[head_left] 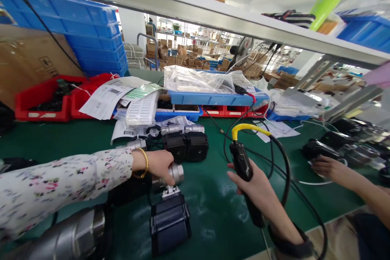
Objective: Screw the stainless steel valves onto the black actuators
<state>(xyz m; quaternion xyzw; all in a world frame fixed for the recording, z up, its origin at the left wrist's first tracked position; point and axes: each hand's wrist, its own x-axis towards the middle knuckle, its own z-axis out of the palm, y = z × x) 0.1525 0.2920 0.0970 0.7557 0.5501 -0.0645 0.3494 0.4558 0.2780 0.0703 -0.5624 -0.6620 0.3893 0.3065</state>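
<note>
My left hand (160, 165), below a floral sleeve and a gold bracelet, is closed around the metal body of a valve (178, 174). A dark box-shaped actuator (170, 225) lies just below that body, next to a small pale bracket (171, 192). My right hand (258, 185) grips a black electric screwdriver (241, 162), whose yellow cord sleeve (248, 127) bends over at the top. The tool is held upright, to the right of the valve and apart from it. Its lower end is near the table surface.
Two black valve actuators (185, 146) stand behind my left hand; a large metal valve (70, 231) lies front left. Red bins (42, 107), papers (108, 93) and a blue tray (213, 98) line the back. At right, a co-worker's hand (327, 167) touches black parts. A shelf (195, 0) crosses overhead.
</note>
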